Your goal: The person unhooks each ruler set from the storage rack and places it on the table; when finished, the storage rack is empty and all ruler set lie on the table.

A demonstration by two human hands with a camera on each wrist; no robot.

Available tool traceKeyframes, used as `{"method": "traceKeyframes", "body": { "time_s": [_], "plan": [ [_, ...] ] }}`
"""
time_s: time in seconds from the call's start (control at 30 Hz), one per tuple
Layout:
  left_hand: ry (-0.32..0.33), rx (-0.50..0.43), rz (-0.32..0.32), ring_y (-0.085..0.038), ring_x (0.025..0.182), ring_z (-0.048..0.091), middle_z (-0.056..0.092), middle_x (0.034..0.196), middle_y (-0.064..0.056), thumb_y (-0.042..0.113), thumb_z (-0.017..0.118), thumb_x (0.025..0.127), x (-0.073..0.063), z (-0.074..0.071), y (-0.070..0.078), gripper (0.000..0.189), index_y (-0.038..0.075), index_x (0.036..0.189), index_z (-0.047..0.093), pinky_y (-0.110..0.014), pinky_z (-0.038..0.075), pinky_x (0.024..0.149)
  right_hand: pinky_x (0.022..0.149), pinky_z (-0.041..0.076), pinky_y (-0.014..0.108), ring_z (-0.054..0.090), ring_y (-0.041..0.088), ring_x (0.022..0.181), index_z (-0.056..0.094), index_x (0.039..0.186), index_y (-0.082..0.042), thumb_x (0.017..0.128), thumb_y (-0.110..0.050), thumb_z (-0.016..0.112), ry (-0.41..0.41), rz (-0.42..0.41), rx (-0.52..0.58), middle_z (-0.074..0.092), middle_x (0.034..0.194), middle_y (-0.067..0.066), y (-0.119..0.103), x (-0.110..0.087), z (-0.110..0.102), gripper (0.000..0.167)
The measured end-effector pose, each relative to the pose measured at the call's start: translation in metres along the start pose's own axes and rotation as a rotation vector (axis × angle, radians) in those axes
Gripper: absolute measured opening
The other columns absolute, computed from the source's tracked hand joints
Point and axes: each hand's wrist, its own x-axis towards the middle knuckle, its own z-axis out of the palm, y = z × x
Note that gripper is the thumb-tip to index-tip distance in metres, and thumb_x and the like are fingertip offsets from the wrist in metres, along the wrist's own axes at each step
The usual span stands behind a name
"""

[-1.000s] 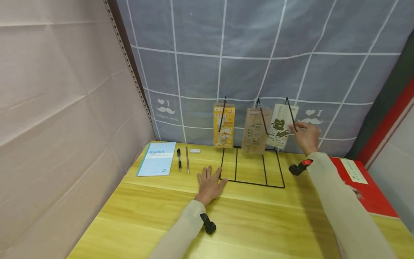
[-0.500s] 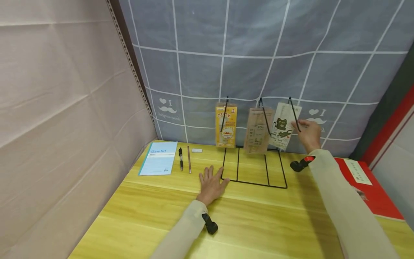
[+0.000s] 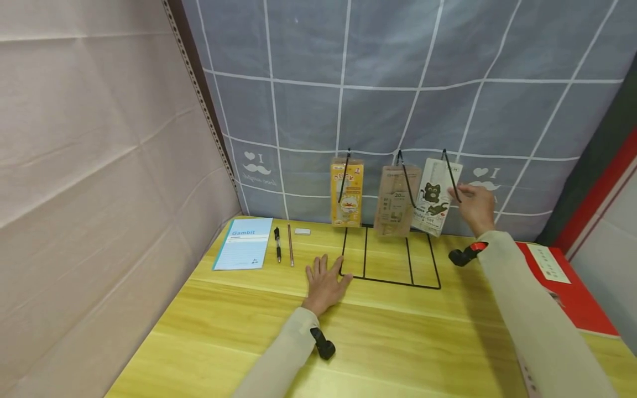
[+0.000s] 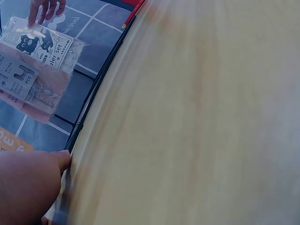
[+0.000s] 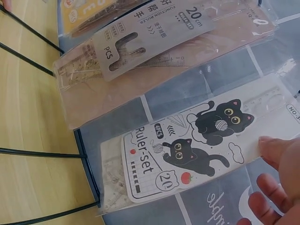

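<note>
In the head view, my right hand (image 3: 476, 209) is at the right edge of a white ruler set packet (image 3: 434, 193) with black cats, pinching it beside the rightmost black hook. The right wrist view shows a digit of this hand lying on the packet's face near its edge, the other fingers curled below. That packet hangs slightly tilted. A pinkish ruler packet (image 3: 397, 204) hangs beside it, and a yellow duck packet (image 3: 346, 193) farther left. My left hand (image 3: 325, 284) rests with spread fingers at the left front corner of the black wire rack (image 3: 388, 282).
Left of the rack lie a Gambit notebook (image 3: 244, 246), a black pen (image 3: 277, 246), a pencil (image 3: 290, 246) and a white eraser (image 3: 302, 231). A red book (image 3: 577, 296) lies at the right. A grey gridded cloth (image 3: 308, 116) stands behind the table.
The cat packet's lower end has swung down and forward a little, with its face showing more fully. Both hands have stayed nearly in place.
</note>
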Motion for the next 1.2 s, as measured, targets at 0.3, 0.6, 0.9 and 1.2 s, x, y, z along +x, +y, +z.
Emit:
{"method": "traceKeyframes", "body": {
  "time_s": [0.3, 0.6, 0.9, 1.2],
  "plan": [
    [-0.016, 0.010, -0.018, -0.051, 0.158, 0.009, 0.020, 0.169, -0.028, 0.052, 0.044, 0.109, -0.003, -0.003, 0.002, 0.064, 0.018, 0.162, 0.038, -0.075, 0.002, 0.122, 0.069, 0.041, 0.019, 0.060, 0.038, 0.132, 0.066, 0.138, -0.002, 0.106, -0.038, 0.059, -0.037, -0.019, -0.041, 0.057, 0.149, 0.022, -0.002, -0.006, -0.005, 0.049],
    [-0.004, 0.005, -0.003, -0.052, 0.158, 0.007, 0.019, 0.169, -0.030, 0.052, 0.046, 0.108, 0.000, 0.002, -0.002, 0.065, 0.018, 0.163, 0.037, -0.076, -0.001, 0.122, 0.072, 0.045, 0.015, 0.060, 0.040, 0.129, 0.063, 0.139, 0.000, 0.108, -0.033, 0.055, -0.077, -0.053, -0.012, 0.056, 0.145, 0.024, -0.002, -0.021, -0.013, 0.045],
    [-0.008, 0.000, -0.015, -0.052, 0.158, 0.009, 0.020, 0.168, -0.029, 0.051, 0.046, 0.108, -0.002, -0.003, 0.002, 0.063, 0.018, 0.162, 0.039, -0.075, 0.002, 0.122, 0.105, 0.046, 0.063, 0.050, 0.048, 0.134, 0.060, 0.143, 0.001, 0.104, -0.053, 0.056, -0.129, -0.062, -0.025, 0.050, 0.150, 0.029, -0.002, -0.041, -0.025, 0.066],
    [-0.020, -0.002, -0.037, -0.049, 0.159, 0.006, 0.018, 0.170, -0.026, 0.050, 0.046, 0.108, -0.003, -0.004, 0.003, 0.063, 0.020, 0.162, 0.038, -0.073, 0.000, 0.123, 0.109, 0.042, 0.065, 0.049, 0.050, 0.136, 0.062, 0.139, 0.004, 0.105, -0.051, 0.055, -0.137, -0.117, -0.040, 0.050, 0.152, 0.031, -0.001, -0.062, -0.034, 0.065]
  ]
}}
